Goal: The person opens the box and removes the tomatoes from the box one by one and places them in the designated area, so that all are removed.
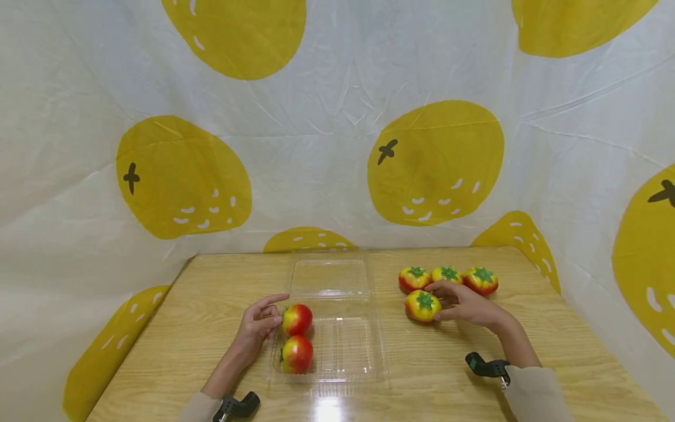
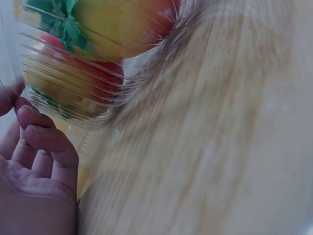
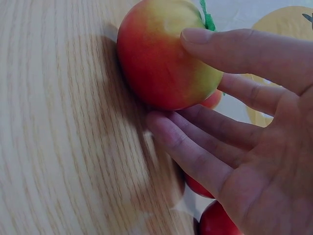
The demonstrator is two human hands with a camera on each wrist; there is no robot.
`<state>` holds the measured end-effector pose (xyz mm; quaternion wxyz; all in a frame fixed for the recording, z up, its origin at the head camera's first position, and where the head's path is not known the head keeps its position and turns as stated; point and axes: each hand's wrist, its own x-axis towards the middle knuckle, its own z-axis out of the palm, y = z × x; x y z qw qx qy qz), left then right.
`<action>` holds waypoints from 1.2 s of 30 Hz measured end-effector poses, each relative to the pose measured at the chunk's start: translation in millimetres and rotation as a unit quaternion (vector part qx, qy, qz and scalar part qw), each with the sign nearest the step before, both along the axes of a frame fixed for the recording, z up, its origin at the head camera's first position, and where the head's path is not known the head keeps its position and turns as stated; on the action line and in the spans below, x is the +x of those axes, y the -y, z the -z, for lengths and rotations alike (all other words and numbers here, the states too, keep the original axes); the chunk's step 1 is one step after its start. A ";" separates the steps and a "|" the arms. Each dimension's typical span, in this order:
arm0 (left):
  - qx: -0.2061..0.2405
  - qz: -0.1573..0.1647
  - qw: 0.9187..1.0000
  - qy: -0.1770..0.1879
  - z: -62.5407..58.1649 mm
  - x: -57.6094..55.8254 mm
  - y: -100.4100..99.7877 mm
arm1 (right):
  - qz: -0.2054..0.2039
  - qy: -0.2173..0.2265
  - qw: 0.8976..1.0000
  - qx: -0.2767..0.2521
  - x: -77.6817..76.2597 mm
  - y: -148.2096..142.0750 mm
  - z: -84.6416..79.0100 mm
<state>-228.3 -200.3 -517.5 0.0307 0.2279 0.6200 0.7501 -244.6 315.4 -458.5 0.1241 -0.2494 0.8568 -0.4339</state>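
Observation:
On the right of the head view, my right hand (image 1: 466, 306) grips a red-and-yellow tomato-like fruit (image 1: 420, 306) with a green star-shaped cap. The right wrist view shows the thumb on one side of this fruit (image 3: 161, 58) and curved fingers around the other. At the left wall of a clear hinged plastic box (image 1: 381, 346), my left hand (image 1: 258, 322) pinches the rim, its index finger sticking out. Inside the box, along its left side, two similar fruits (image 1: 297, 354) lie on their sides, caps to the left. Through the ribbed wall, the left wrist view shows both fruits (image 2: 122, 29).
Behind the held fruit stand three more such fruits (image 1: 481, 281) in a row, caps up. The clear lid (image 1: 329, 275) lies opened back toward the far table edge. Wood-grain table (image 1: 211, 293) surrounds the box, and a fruit-print curtain (image 1: 316, 176) hangs behind.

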 end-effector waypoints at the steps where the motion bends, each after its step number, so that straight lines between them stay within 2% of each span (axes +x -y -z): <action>1: -0.002 -0.001 1.000 0.001 0.0 0.2 0.1 | 0.000 -0.001 1.000 -0.001 0.2 0.0 -0.2; 19: -0.004 -0.002 1.000 0.006 -0.3 0.4 0.5 | -0.003 -0.006 1.000 -0.014 1.7 -2.5 -5.0; 28: -0.006 -0.003 1.000 0.009 1.0 -0.2 1.4 | 0.004 0.011 1.000 -0.027 6.4 -2.2 -14.2; 36: -0.004 0.002 1.000 0.005 2.1 -1.5 2.0 | 0.009 -0.012 0.999 -0.029 11.0 -2.5 -23.6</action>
